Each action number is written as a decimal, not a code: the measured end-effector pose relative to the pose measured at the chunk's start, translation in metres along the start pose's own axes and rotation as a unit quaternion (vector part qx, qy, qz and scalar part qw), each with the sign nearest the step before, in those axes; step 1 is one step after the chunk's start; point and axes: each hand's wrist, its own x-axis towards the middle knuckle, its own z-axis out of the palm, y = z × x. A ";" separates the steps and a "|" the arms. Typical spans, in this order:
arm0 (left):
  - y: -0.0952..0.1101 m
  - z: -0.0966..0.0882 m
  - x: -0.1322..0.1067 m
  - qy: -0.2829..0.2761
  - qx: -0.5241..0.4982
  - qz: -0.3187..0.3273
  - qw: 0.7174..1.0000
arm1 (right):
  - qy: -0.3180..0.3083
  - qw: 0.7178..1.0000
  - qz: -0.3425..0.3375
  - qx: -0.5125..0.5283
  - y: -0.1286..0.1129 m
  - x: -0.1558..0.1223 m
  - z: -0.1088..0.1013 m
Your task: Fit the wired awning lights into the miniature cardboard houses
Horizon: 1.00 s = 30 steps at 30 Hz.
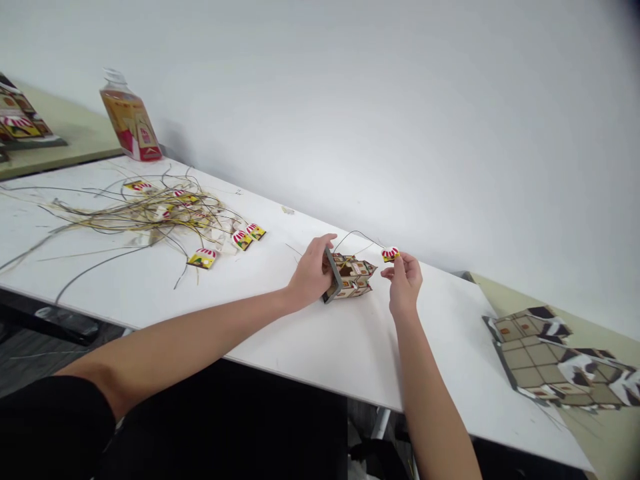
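A small printed cardboard house model (354,277) stands on the white table (310,347). My left hand (313,270) is wrapped around its left side, where a dark flat panel sits. My right hand (404,277) pinches a small red-and-white striped awning piece (391,253) just to the right of the model. A thin dark wire (357,235) arcs from the model's top to that piece.
A tangle of wires with several awning pieces (150,210) lies at the table's left. A printed packet (131,123) leans against the wall behind it. Flat printed card sheets (550,353) lie on the beige table at right. More card parts (20,123) sit far left.
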 end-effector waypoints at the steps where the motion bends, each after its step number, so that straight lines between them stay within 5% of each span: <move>1: -0.001 0.001 0.000 0.008 -0.029 -0.011 0.999 | -0.002 1.000 0.001 0.000 0.000 0.000 0.000; 9: -0.001 0.003 0.003 0.030 -0.102 -0.082 0.991 | -0.028 1.000 0.000 -0.015 0.001 -0.003 0.003; 30: 0.003 -0.001 0.003 0.001 -0.079 -0.051 0.996 | -0.031 0.999 0.007 -0.009 -0.001 -0.004 0.003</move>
